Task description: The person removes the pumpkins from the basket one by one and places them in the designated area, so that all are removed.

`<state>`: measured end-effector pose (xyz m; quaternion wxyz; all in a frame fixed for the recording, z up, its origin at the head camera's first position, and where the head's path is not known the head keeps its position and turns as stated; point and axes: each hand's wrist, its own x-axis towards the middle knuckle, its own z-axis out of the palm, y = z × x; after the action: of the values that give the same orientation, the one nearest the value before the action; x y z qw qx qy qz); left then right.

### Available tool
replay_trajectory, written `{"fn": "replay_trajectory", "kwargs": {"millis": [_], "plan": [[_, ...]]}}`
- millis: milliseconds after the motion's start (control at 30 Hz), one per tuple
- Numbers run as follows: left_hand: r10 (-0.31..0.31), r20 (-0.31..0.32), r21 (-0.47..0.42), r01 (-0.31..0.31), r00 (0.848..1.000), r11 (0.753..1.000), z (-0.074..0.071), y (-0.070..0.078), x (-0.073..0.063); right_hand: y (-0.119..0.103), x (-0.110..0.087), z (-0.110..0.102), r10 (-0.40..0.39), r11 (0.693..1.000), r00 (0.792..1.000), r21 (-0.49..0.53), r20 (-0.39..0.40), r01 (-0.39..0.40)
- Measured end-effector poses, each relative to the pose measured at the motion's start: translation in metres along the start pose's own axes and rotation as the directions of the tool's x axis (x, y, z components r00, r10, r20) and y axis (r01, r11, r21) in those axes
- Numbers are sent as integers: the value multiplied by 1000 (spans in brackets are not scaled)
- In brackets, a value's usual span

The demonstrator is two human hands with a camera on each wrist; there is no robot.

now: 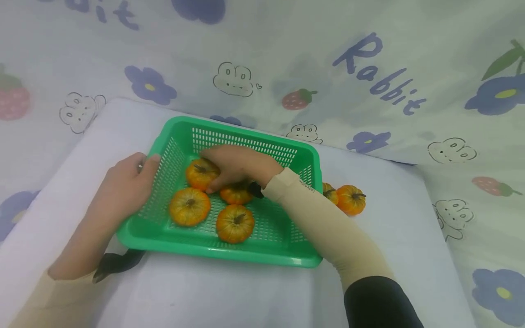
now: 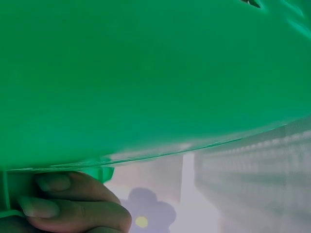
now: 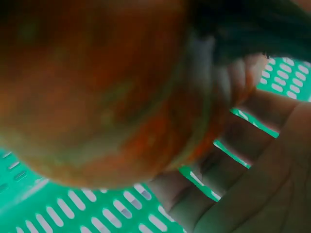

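Observation:
A green plastic basket [image 1: 262, 259] with slotted walls holds several small orange pumpkins. My left hand [image 1: 129, 182] grips its left rim, thumb on top; in the left wrist view the fingers [image 2: 80, 208] curl under the rim. Inside, my right hand [image 1: 242, 161] reaches to the upper-left pumpkin [image 1: 200, 175], fingers behind it and thumb at its near right side. Another pumpkin [image 1: 235, 195] lies beneath that hand, partly covered. Closer to me lie a yellowish pumpkin [image 1: 190, 207] and a dark-stemmed pumpkin [image 1: 235, 224]. A blurred pumpkin [image 3: 112, 111] fills much of the right wrist view.
Right of the basket, an orange pumpkin [image 1: 351, 199] sits on the white table [image 1: 229, 296] beside a second pumpkin [image 1: 329, 193], partly hidden by the basket and right forearm. A cloth with rabbits and flowers [image 1: 266, 54] hangs behind the table.

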<state>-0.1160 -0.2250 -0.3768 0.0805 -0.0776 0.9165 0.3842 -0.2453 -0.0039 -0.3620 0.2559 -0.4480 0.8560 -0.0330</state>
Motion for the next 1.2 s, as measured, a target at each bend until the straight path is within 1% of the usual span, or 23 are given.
{"fn": "replay_trajectory", "kwargs": {"millis": [100, 233, 333, 467, 600, 767, 933, 1067, 1200], "plan": [[-8, 4, 0, 8, 1000, 1000, 0, -1, -1, -1, 3, 4, 1, 1000, 1000, 3, -7, -1], [2, -10, 12, -2, 1000, 1000, 0, -1, -1, -2, 3, 5, 20, 1000, 1000, 1, -9, -20], [3, -15, 16, -3, 1000, 1000, 0, -2, -1, -3, 2, 5, 16, 1000, 1000, 9, -5, -16], [-1, -12, -4, 0, 1000, 1000, 3, -2, -1, -3, 1, 5, 15, 1000, 1000, 25, 2, -15], [4, -10, -1, -4, 1000, 1000, 2, 0, -1, -1, -1, 5, 5, 999, 1000, 35, -12, -4], [-6, 3, -10, 6, 1000, 1000, 1, 0, 0, 0, -1, 7, -6, 999, 1000, 50, -27, 8], [-6, 6, -29, 7, 1000, 1000, 2, 0, 0, 0, -2, 8, 10, 999, 1000, 54, -25, -8], [-6, 2, -29, 6, 1000, 1000, 2, -1, -1, -1, -3, 8, 17, 998, 1000, 55, -19, -16], [0, 2, -25, 1, 1000, 1000, 1, -1, -1, -1, -3, 8, 17, 998, 999, 61, -31, -15]]}}
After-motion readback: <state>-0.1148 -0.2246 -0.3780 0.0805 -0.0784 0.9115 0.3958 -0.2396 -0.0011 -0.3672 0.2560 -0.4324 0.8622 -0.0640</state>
